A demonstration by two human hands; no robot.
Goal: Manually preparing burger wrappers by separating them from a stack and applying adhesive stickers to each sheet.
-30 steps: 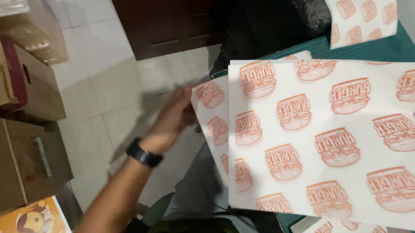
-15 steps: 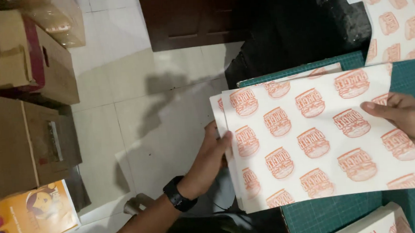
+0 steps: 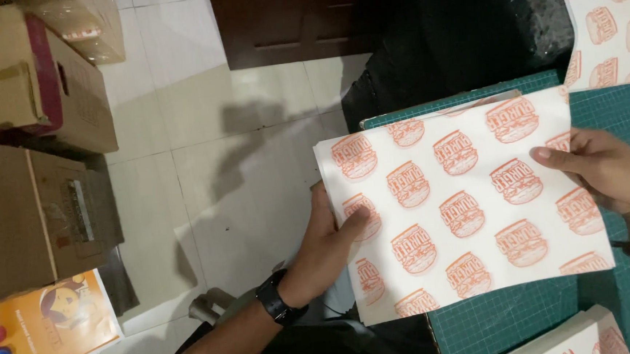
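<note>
A stack of white paper sheets printed with orange burger pictures lies half over the left edge of a green cutting mat. My left hand, with a black watch on the wrist, grips the stack's left edge, thumb on top and fingers beneath. My right hand rests flat on the stack's right side, fingers pressing the top sheet.
More printed sheets lie at the top right and another pile at the bottom right. Cardboard boxes stand on the tiled floor at left, beside an orange printed box. A black bag sits behind the mat.
The sheets have been drawn in and squared into a neater stack on the mat. My left hand closed on the stack's left edge and my right hand came to rest on its right side.
</note>
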